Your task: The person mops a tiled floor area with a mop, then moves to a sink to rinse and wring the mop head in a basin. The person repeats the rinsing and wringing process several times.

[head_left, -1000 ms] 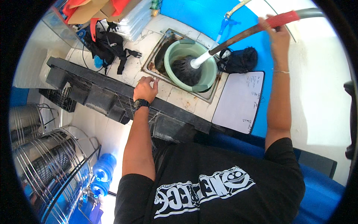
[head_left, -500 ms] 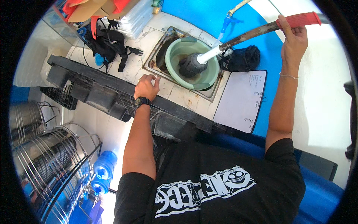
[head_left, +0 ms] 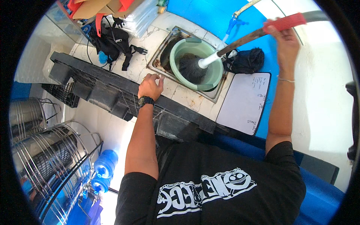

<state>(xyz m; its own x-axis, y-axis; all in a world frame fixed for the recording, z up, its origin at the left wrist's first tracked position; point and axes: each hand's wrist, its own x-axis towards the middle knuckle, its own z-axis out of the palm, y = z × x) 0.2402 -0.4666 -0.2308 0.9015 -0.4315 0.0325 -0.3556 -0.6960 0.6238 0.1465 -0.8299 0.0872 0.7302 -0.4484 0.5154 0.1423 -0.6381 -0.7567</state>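
Note:
A long-handled mop (head_left: pixel 245 39) with a red sleeve slants down from the upper right. Its white socket and dark, bristly head (head_left: pixel 192 68) sit inside a pale green basin (head_left: pixel 173 56), in murky water. My right hand (head_left: pixel 287 43), slightly blurred, is closed around the pole at the red sleeve. The basin stands in a stained metal sink (head_left: pixel 153 62), under a blue faucet (head_left: pixel 233 24) with water running from it. My left hand (head_left: pixel 151 87), fingers loosely bent and thumb apart, rests empty by the tiled counter's near edge, over a black plastic pallet (head_left: pixel 108 77).
A whiteboard (head_left: pixel 243 101) with writing lies right of the sink, below a black pouch (head_left: pixel 245 60). Black straps and a bag (head_left: pixel 114 43) lie on the left counter. Wire-guarded fans (head_left: pixel 52 157) and blue water jugs (head_left: pixel 105 165) stand at lower left.
My right hand and the mop's pole have moved left. The mop head has shifted and its strands look more spread in the basin. My left hand stays beside the pallet.

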